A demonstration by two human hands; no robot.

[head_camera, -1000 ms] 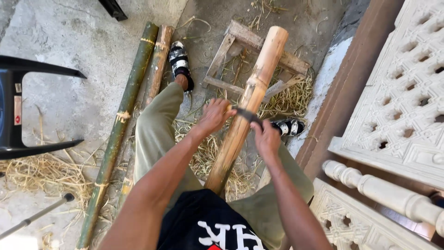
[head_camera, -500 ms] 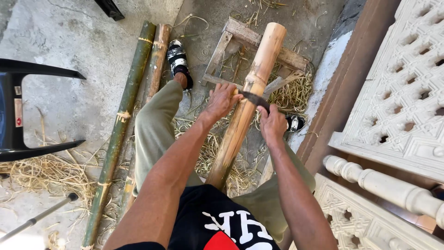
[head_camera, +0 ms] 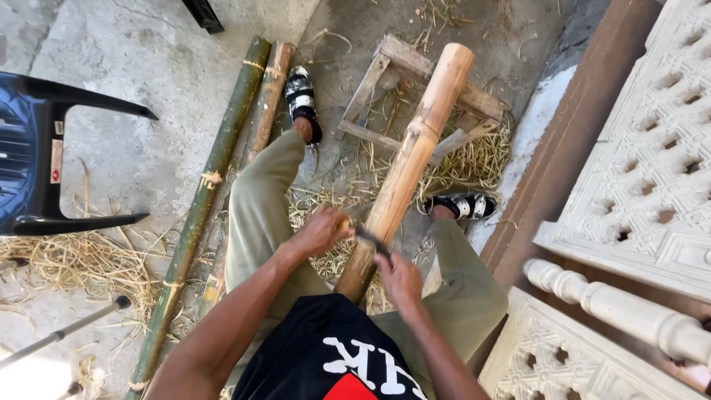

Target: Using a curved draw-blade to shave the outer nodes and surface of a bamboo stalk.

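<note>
A thick tan bamboo pole (head_camera: 415, 155) leans from between my knees up onto a small wooden frame (head_camera: 415, 81). Across the pole's lower part lies a dark metal blade (head_camera: 372, 240). My left hand (head_camera: 320, 231) grips the blade's left end. My right hand (head_camera: 398, 275) grips its right end. Both hands sit close to my body, one on each side of the pole. My legs in olive trousers stretch out on either side, with black sandals on my feet.
Two long bamboo poles (head_camera: 215, 185) lie on the concrete floor at the left. A dark plastic chair (head_camera: 37, 155) stands at the far left. Straw-like shavings (head_camera: 81, 259) litter the ground. White carved panels and a baluster (head_camera: 629, 318) stand at the right.
Both hands have drawn the blade down the pole towards my body, from near its middle to its lower part.
</note>
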